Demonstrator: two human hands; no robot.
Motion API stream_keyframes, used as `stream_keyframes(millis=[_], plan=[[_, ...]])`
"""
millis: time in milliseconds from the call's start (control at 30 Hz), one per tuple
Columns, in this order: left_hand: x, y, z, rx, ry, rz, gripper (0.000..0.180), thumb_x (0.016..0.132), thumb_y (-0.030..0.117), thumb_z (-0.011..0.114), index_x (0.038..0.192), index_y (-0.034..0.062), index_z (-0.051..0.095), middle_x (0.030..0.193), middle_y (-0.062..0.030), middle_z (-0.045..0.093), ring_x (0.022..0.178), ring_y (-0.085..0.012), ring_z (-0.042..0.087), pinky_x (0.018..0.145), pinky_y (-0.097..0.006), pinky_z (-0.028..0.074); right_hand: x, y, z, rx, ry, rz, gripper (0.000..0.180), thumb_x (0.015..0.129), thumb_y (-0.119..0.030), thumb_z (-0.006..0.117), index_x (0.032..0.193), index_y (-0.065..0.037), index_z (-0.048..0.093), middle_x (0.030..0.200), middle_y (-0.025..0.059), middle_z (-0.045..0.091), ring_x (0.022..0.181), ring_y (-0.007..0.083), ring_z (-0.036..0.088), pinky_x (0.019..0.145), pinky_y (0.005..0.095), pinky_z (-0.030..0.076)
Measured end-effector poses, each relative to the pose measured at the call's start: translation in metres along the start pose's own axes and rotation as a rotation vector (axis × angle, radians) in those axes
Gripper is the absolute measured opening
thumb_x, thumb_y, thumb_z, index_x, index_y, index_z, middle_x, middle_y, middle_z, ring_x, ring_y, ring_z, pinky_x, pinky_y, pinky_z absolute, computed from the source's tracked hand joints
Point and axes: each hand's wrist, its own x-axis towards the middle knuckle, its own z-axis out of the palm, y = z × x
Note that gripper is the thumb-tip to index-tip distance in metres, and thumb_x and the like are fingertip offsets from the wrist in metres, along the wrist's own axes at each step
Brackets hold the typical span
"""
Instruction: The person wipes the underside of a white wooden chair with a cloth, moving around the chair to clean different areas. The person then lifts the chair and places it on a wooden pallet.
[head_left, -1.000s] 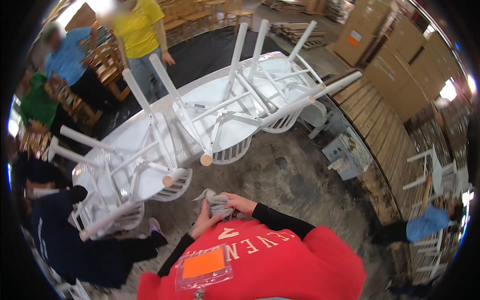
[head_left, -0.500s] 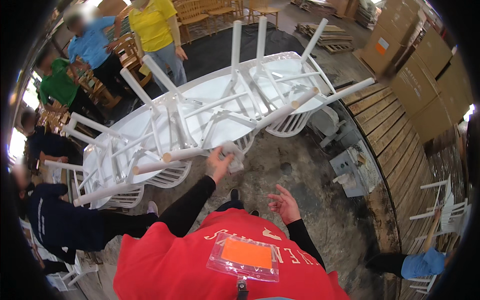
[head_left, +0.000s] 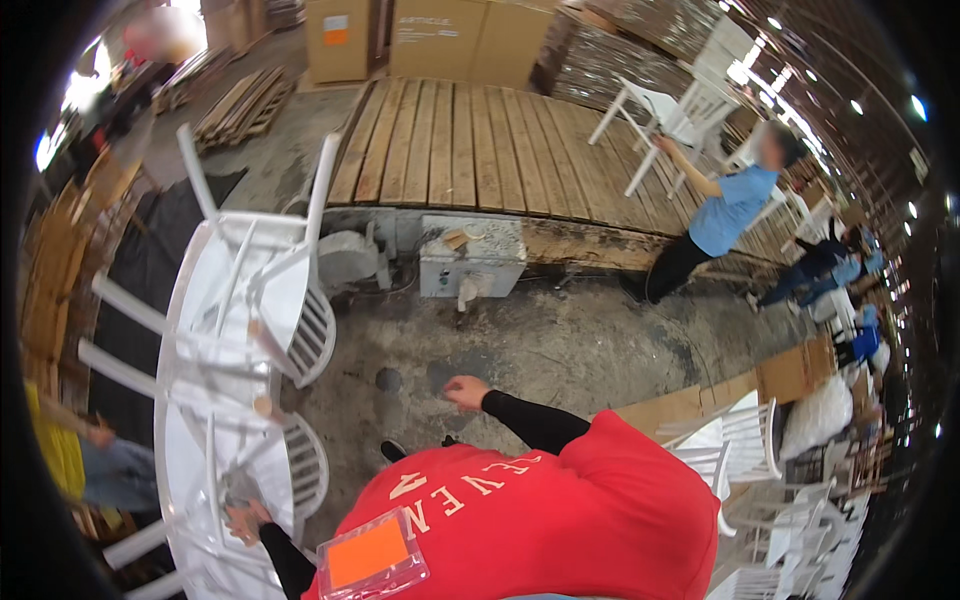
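Observation:
My left hand [head_left: 243, 522] is closed on a crumpled whitish cloth [head_left: 238, 490], blurred here, beside an upturned white chair. Several white chairs [head_left: 258, 265] lie upside down along a long white table [head_left: 178, 330], legs pointing up and outward, slatted backs [head_left: 312, 340] hanging over the near edge. My right hand [head_left: 466, 392] hangs above the concrete floor, fingers loosely bent, with nothing seen in it.
A wooden slatted platform [head_left: 450, 140] runs along the far side, with a grey metal box [head_left: 472, 258] below its edge. A person in blue [head_left: 735, 205] handles a white chair [head_left: 675, 115] there. Cardboard boxes [head_left: 440, 40] stand behind; more white chairs [head_left: 745, 440] stand right.
My view has swung to the right, so the table now lies at my left. My left hand stays near the chairs with the cloth. The right hand's fingers have curled in somewhat.

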Motion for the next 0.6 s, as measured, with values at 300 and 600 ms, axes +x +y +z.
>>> stream_keyframes(millis=[300, 600], plan=[[-0.056, 0.109, 0.006, -0.996, 0.040, 0.913, 0.091, 0.076, 0.011, 0.079, 0.154, 0.0001, 0.032, 0.154, -0.0205, 0.039, 0.146, -0.0365, 0.032, 0.122, -0.047, 0.022, -0.036, 0.139, -0.059, -0.573, -0.168, 0.550, 0.035, 0.085, -0.031, 0.054, 0.090, -0.004, 0.076, 0.073, 0.0128, 0.074, 0.074, 0.0277, 0.074, 0.074, 0.0438, 0.057], [-0.068, 0.176, -0.038, -1.111, -0.070, 0.761, 0.010, 0.087, 0.002, 0.070, 0.084, 0.0046, 0.061, 0.085, -0.0033, 0.067, 0.088, -0.0132, 0.063, 0.093, -0.037, 0.052, 0.095, 0.082, -0.110, -0.344, -0.186, 0.036, 0.037, 0.090, -0.026, 0.061, 0.117, -0.002, 0.069, 0.093, 0.0188, 0.074, 0.082, 0.0312, 0.073, 0.078, 0.0424, 0.057]])
